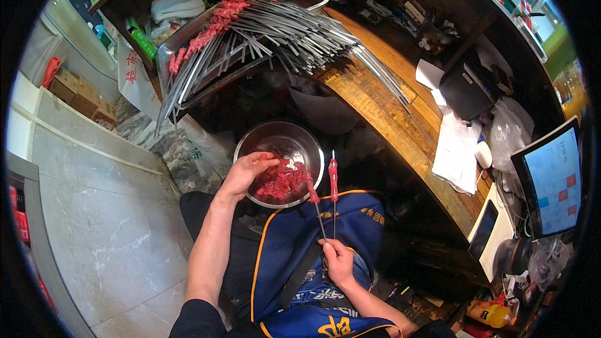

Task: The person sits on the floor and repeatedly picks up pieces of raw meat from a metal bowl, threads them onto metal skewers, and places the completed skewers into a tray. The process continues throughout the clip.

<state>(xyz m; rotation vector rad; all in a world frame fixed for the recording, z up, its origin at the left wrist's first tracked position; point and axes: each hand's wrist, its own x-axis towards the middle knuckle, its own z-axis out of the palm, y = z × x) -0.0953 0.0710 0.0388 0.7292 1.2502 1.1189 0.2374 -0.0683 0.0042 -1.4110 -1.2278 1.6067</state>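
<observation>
A steel bowl [320, 159] with raw red meat pieces [281, 183] sits in front of me, just beyond my lap. Over its left side, my left hand [251, 169] pinches a small piece of meat between thumb and fingers. My right hand [337, 259] grips the lower ends of two flat metal skewers [334, 218]. Meat is threaded on the upper part of both; one skewer points straight up the picture, while the other leans left, its meat at the bowl's right rim. Many metal skewers [291, 33] with red meat [220, 19] on their far ends are piled across steel trays [321, 1].
A curved wooden counter [399, 122] runs from the trays down the right side. On it are white papers [455, 150], a black device [465, 89], a phone [484, 227] and a monitor [549, 178]. A tiled panel [112, 225] stands left. A blue apron [281, 253] covers my lap.
</observation>
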